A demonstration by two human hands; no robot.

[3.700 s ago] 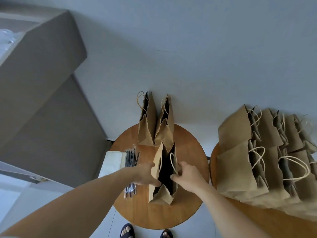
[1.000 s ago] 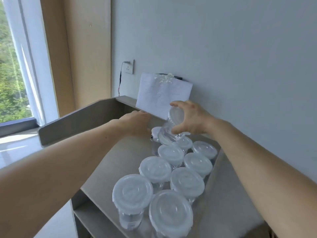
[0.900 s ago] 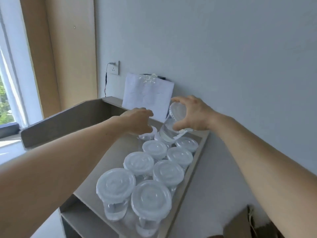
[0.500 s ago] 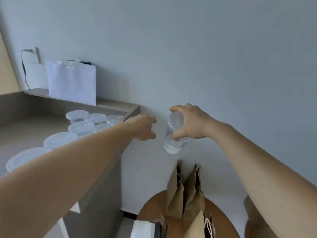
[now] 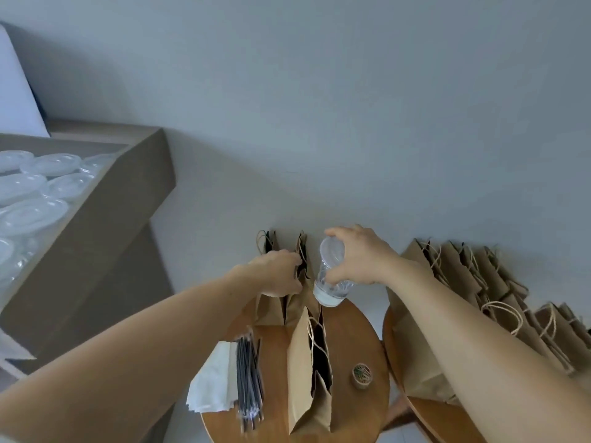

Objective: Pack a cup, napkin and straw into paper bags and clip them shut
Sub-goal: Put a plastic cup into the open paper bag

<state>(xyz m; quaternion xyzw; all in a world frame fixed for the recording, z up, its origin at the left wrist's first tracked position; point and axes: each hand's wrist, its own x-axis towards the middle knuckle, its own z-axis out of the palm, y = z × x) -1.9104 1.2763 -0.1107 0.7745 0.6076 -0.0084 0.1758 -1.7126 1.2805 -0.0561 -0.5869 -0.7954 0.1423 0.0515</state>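
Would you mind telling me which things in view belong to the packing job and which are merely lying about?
Belonging to the job:
- lidded cup held in the right hand
- open paper bag
- napkins
- straws
- tub of clips
- left hand, at the bags by the wall

Lying about for now:
- spare cups on the shelf
- stacked bags
- white sheet

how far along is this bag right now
Early. Done: an open paper bag stands on the round table. In hand: the right hand grips a lidded clear cup above the table, not yet in the bag; the left hand is by the two bags at the wall. Left: cup in, then a napkin and straw, then a clip from the small tub.
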